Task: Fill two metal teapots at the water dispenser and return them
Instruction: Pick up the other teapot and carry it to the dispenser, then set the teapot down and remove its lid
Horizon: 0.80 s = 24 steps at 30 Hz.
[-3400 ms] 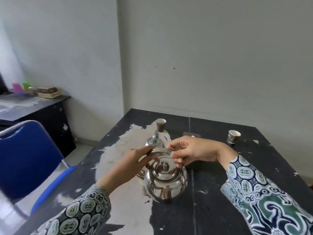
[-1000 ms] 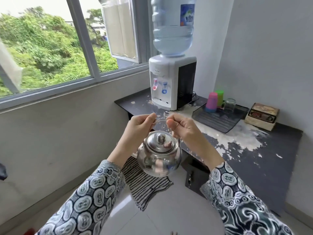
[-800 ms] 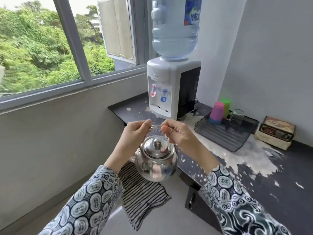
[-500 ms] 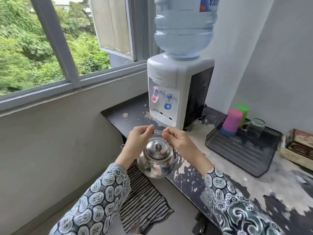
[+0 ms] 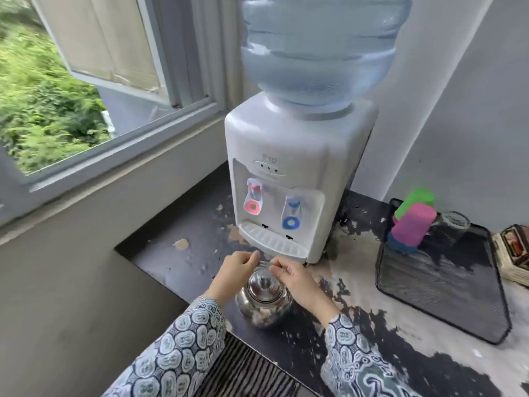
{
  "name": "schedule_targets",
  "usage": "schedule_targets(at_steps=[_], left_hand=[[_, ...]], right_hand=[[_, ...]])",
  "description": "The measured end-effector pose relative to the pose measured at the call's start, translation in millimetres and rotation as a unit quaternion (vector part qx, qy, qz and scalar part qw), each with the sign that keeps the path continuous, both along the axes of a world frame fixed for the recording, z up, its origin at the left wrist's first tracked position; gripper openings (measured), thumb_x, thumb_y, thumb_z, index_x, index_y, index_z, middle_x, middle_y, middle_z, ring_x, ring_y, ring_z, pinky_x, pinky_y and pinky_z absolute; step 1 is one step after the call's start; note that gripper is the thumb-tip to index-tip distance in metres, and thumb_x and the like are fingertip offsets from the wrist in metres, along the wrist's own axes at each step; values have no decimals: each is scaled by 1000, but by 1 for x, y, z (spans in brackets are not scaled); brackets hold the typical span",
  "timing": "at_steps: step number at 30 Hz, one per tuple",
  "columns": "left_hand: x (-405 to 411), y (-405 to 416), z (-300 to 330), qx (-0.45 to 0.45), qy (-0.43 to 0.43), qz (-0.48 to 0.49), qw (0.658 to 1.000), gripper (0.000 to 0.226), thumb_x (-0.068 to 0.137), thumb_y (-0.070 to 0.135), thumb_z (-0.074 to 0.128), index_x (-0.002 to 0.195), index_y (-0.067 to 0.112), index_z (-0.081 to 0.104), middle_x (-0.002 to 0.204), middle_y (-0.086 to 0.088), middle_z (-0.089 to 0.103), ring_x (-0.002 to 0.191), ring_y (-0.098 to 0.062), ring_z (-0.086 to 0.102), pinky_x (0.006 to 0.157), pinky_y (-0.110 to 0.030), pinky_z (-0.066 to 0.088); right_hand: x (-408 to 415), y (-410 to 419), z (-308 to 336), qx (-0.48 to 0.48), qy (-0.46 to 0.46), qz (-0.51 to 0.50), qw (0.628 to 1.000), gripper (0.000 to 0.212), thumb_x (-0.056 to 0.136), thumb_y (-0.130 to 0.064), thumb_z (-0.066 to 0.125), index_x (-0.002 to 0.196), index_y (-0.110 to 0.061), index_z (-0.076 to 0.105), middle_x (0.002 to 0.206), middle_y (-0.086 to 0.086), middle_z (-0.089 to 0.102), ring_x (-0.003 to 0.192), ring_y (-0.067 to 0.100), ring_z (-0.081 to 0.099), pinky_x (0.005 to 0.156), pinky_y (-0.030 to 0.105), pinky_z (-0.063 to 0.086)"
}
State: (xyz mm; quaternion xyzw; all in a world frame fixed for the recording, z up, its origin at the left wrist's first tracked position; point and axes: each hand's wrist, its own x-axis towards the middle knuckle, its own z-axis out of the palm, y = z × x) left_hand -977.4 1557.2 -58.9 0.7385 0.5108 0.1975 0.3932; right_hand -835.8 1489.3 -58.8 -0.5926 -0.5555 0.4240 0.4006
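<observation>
Closer now, your left hand (image 5: 233, 269) and right hand (image 5: 289, 275) pinched the teapot (image 5: 263, 302) handle; dispenser (image 5: 286, 179) taps sat above, beyond.

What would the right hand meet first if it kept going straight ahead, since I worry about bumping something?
Probably the white water dispenser's ribbed drip tray, just beyond the right hand pinching the shiny metal teapot's wire handle. Depth is unclear, so the hand might pass below it.
</observation>
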Motion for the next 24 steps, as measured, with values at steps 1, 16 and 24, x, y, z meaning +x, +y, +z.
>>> schedule_targets(at_steps=[1, 16, 24], left_hand=[[-1, 8, -2, -3, 0, -8, 1000, 45, 94, 34, 43, 54, 14, 40, 44, 5, 37, 34, -5, 25, 41, -23, 19], [-33, 36, -33, 101, -62, -184, 976, 33, 79, 34, 35, 62, 8, 48, 59, -3, 47, 59, -5, 41, 57, -28, 34], [-42, 22, -63, 197, -12, -250, 948, 24, 69, 16, 55, 91, 17, 45, 97, 7, 43, 90, -6, 37, 87, -13, 30]], right_hand=[[-2, 5, -2, -6, -2, -10, 1000, 22, 91, -16, 52, 71, -26, 52, 58, -20, 51, 59, -6, 43, 67, 18, 33], [-29, -1, -28, 112, -223, -80, 965, 11, 83, -32, 55, 88, -24, 61, 85, -15, 59, 85, -4, 44, 83, 5, 33], [-35, -22, -69, 160, -378, -61, 910, 13, 82, -30, 57, 91, -28, 66, 95, -12, 43, 96, 8, 46, 80, 19, 52]])
